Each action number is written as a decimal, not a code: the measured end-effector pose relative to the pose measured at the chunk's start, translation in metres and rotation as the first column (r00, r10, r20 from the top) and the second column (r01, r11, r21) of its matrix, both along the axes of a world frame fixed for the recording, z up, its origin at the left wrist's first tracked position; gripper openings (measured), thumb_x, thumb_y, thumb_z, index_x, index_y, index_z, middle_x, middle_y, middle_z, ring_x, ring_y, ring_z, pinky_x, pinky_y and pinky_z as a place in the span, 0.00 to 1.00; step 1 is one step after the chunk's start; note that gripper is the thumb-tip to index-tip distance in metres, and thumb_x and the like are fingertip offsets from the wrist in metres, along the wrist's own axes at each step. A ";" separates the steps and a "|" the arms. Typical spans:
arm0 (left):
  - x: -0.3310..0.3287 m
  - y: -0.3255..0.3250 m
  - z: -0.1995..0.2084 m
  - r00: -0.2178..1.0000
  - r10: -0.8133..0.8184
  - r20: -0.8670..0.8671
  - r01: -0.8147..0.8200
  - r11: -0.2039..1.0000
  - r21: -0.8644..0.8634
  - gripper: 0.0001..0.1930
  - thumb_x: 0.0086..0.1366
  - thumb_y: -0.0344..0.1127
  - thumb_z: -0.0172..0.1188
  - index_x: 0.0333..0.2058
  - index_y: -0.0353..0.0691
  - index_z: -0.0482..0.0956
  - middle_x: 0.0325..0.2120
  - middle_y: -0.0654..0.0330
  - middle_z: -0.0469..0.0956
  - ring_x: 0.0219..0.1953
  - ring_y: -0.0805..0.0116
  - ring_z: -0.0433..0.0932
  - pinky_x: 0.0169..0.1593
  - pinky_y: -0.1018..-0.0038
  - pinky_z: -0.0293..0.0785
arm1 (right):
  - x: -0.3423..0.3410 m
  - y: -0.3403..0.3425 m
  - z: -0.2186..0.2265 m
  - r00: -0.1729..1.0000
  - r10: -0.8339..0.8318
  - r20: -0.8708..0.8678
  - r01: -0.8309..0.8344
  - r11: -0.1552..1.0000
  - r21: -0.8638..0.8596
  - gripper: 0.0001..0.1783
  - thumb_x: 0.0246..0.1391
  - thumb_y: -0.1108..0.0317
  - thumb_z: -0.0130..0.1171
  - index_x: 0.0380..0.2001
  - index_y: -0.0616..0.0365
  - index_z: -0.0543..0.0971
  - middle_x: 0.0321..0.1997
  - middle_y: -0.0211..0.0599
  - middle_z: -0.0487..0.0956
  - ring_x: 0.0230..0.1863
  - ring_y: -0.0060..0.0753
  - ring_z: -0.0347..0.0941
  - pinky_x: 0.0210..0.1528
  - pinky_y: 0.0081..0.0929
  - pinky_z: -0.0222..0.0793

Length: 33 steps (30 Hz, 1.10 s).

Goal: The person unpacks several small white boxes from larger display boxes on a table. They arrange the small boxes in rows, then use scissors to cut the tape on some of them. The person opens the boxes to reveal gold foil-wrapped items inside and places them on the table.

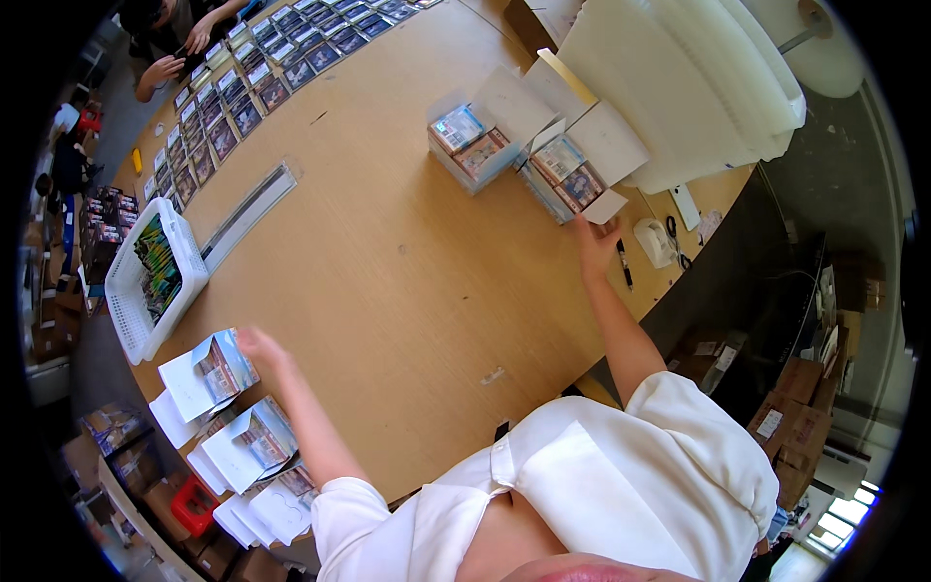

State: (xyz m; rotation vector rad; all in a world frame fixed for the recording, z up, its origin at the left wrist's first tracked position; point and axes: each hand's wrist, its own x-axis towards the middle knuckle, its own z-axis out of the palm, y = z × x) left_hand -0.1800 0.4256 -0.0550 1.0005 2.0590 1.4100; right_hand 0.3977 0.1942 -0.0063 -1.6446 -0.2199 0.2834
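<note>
My right hand (596,239) reaches to the near corner of an open box (546,194) packed with small packs, its fingers apart beside a raised white flap (605,207). A second open box (472,155) of similar packs stands just left of it. At the left table edge my left hand (260,347) is at the side of a blue display box (224,365) with its white lid folded back. That hand is smeared by motion, and I cannot tell whether it grips the box. More display boxes (264,433) stand in a row below it.
A white basket (184,231) of green packs stands at the left, with a ruler-like strip (250,215) beside it. Rows of cards (244,114) cover the far left; another person's hands (163,70) work there. White sheets (669,87), scissors (676,242) and a pen (626,267) lie right.
</note>
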 end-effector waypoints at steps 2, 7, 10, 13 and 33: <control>0.060 -0.028 0.003 0.996 -0.087 0.030 0.088 0.995 -0.036 0.19 0.65 0.35 0.57 0.51 0.32 0.66 0.47 0.55 0.71 0.49 0.63 0.70 0.53 0.70 0.67 | -0.003 0.008 -0.002 0.983 -0.048 -0.178 0.050 0.999 0.008 0.35 0.50 0.62 0.67 0.55 0.64 0.62 0.51 0.41 0.69 0.49 0.32 0.69 0.49 0.33 0.69; 0.195 -0.112 0.026 0.845 -0.316 0.432 0.385 0.920 -0.079 0.15 0.64 0.32 0.58 0.48 0.37 0.69 0.43 0.60 0.71 0.41 0.73 0.74 0.41 0.76 0.73 | -0.007 0.038 0.010 0.971 -0.162 -0.176 0.156 0.987 -0.047 0.15 0.56 0.63 0.61 0.32 0.68 0.74 0.30 0.30 0.72 0.31 0.22 0.69 0.35 0.30 0.74; 0.249 -0.144 0.048 0.678 -0.353 0.645 0.504 0.861 -0.059 0.14 0.65 0.31 0.57 0.48 0.37 0.70 0.43 0.60 0.73 0.42 0.72 0.76 0.40 0.77 0.76 | -0.006 0.029 0.005 0.955 -0.179 -0.238 0.181 0.983 -0.011 0.13 0.58 0.66 0.59 0.28 0.67 0.74 0.30 0.31 0.72 0.29 0.24 0.69 0.34 0.31 0.76; 0.288 -0.157 0.067 0.577 -0.458 0.676 0.622 0.783 0.000 0.12 0.66 0.32 0.56 0.47 0.37 0.71 0.43 0.60 0.75 0.43 0.71 0.77 0.41 0.77 0.77 | -0.007 -0.006 0.004 0.947 -0.083 -0.310 0.091 0.996 0.013 0.12 0.58 0.68 0.57 0.40 0.66 0.71 0.38 0.35 0.71 0.34 0.27 0.69 0.38 0.36 0.80; 0.185 -0.234 0.156 0.527 -0.613 0.588 0.840 0.479 -0.254 0.33 0.66 0.54 0.55 0.54 0.26 0.63 0.47 0.50 0.74 0.43 0.60 0.78 0.51 0.66 0.76 | -0.126 0.008 0.065 0.193 0.975 -0.112 -0.970 0.172 -0.173 0.06 0.59 0.69 0.58 0.37 0.60 0.77 0.30 0.21 0.73 0.31 0.12 0.63 0.30 0.17 0.58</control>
